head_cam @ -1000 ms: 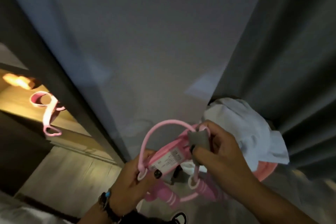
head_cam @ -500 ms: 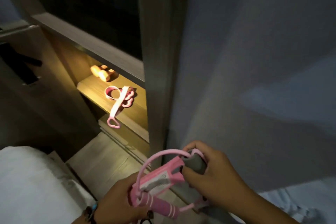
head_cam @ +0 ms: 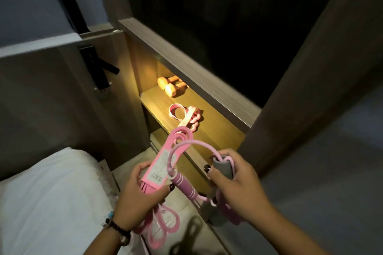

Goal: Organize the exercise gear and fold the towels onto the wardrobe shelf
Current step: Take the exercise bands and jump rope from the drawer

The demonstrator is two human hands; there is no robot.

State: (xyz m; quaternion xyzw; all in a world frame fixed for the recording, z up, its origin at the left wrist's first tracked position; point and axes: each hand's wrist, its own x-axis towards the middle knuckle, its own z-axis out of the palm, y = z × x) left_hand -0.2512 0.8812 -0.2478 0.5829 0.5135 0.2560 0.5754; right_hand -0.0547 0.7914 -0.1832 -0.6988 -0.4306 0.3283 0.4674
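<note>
Both hands full at the wardrobe shelf

Now your left hand point(head_cam: 145, 188) grips the pink band bundle point(head_cam: 163, 163), its long axis pointing up toward the wardrobe shelf point(head_cam: 217, 128). Your right hand point(head_cam: 234, 180) clasps the grey handle point(head_cam: 223, 166), just below that shelf.

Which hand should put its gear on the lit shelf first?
Probably the left hand. It grips the flat pink bands, whose far end already reaches over the shelf edge near the strap. The right hand holds a grey handle further back, its tube looped to the bands.
</note>
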